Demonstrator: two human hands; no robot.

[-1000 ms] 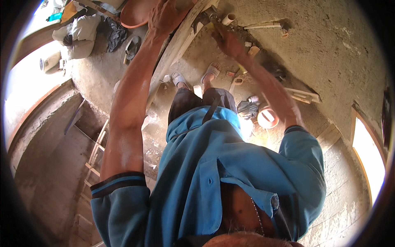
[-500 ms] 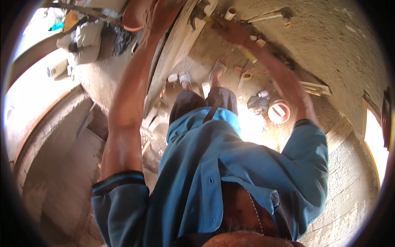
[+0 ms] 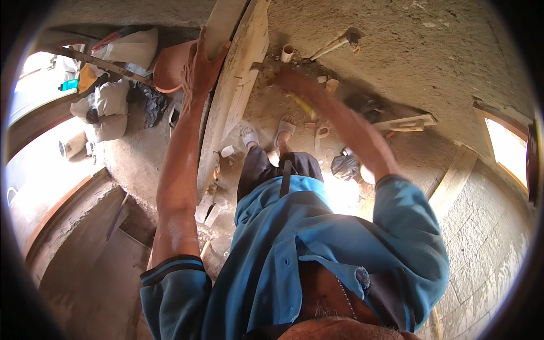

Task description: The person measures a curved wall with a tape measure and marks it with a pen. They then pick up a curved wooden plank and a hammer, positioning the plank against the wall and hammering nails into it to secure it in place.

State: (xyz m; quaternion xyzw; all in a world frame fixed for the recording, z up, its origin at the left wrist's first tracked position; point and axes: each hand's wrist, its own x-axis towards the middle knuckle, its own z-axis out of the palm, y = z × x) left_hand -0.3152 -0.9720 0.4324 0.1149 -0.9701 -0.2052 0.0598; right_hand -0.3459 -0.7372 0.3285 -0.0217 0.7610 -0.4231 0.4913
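Note:
My left hand [image 3: 199, 71] is raised to a long wooden board [image 3: 225, 22] left of the middle, its thumb apart from the fingers and the board's edge between them. In my right hand [image 3: 283, 79], smeared by motion, is a claw hammer with a yellow handle [image 3: 304, 106]. Its dark metal head [image 3: 256, 66] is close to the right side of a pale, rough timber [image 3: 246, 73] that stands beside the board. Whether the head touches the timber I cannot tell. No nail shows clearly.
A reddish, rounded plastic piece [image 3: 170, 67] hangs beside my left hand. White sacks [image 3: 110, 105] and a black bag [image 3: 154, 105] lie at left. A pipe stub [image 3: 287, 52] stands by the rough wall [image 3: 396, 62]. Rubble, a dark bag [image 3: 344, 168] and wood scraps litter the floor.
The whole view has shifted, so the board and wall appear lower. My right hand has swung with the hammer and blurs; my left hand stays at the board.

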